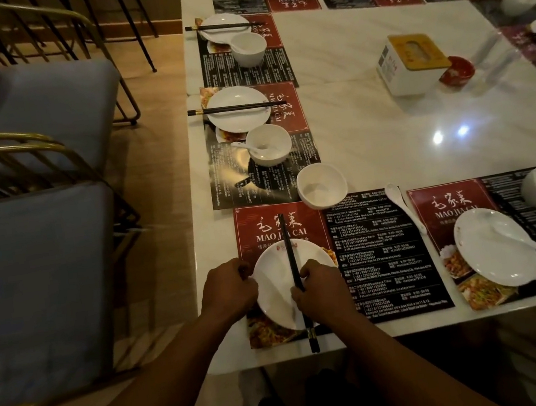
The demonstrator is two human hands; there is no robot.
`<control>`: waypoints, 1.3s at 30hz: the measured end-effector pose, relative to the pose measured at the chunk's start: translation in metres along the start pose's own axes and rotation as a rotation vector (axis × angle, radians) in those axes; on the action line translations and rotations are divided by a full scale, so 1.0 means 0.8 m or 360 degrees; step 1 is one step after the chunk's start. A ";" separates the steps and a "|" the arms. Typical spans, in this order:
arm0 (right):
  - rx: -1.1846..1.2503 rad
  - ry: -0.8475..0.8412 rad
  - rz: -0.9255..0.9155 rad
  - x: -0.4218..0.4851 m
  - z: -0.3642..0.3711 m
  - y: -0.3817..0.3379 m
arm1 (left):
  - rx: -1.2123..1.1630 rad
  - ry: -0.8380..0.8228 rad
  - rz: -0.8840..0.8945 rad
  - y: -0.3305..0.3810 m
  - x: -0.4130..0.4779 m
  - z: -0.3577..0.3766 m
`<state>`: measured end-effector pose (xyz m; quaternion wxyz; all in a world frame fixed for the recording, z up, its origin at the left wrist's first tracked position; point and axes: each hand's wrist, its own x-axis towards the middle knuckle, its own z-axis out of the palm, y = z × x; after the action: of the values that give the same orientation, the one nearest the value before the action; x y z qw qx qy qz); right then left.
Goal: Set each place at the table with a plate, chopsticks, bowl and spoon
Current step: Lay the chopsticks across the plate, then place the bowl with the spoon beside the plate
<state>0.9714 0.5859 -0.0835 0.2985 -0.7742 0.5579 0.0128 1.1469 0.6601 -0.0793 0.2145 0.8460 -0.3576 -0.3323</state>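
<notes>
While the left hand grips the left rim of the plate and the right hand curls round the chopsticks near their thick ends, the step in hand looks to be squaring the pair on this near place. To do it well, hold the plate steady on the placemat, let both sticks lie flat and side by side across the rim, tips level, and ease them farther in, since their butt ends jut past the near edge of the table. Their long axis runs near to far, leaning slightly left at the far end, with the slim tips pointing far over the mat's red panel. In this dim light I cannot tell whether the fingers pinch both sticks or one. The bowl stands just beyond the mat's far edge, and the spoon lies to its right.
</notes>
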 end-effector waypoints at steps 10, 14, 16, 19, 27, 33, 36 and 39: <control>0.0050 -0.0004 0.0071 -0.003 -0.001 -0.004 | 0.0026 -0.0035 0.0077 0.005 0.001 0.002; 0.0069 -0.0012 0.0093 -0.004 0.000 -0.004 | 0.0040 -0.0042 0.0093 0.004 0.002 0.002; 0.0080 -0.0010 0.0094 -0.003 0.001 -0.003 | 0.0037 -0.0041 0.0093 0.004 0.001 0.002; 0.0070 -0.0004 0.0079 -0.004 0.001 -0.001 | 0.0055 -0.0044 0.0104 0.006 0.000 0.002; 0.0059 -0.0010 0.0089 -0.004 0.002 0.001 | 0.0055 -0.0036 0.0095 0.009 0.000 0.002; 0.0052 0.0025 0.0053 -0.003 -0.009 0.008 | 0.0087 -0.0028 0.0138 0.013 0.001 -0.001; -0.0014 0.0035 0.0006 0.002 -0.029 0.017 | 0.0103 -0.0012 0.0149 0.016 0.002 -0.003; -0.0029 0.0043 0.0075 0.012 -0.058 0.034 | 0.0091 0.0028 0.0181 0.023 0.007 -0.003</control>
<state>0.9371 0.5498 -0.0607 0.2836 -0.7637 0.5798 0.0144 1.1431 0.6445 -0.0687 0.2121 0.8329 -0.4126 -0.3017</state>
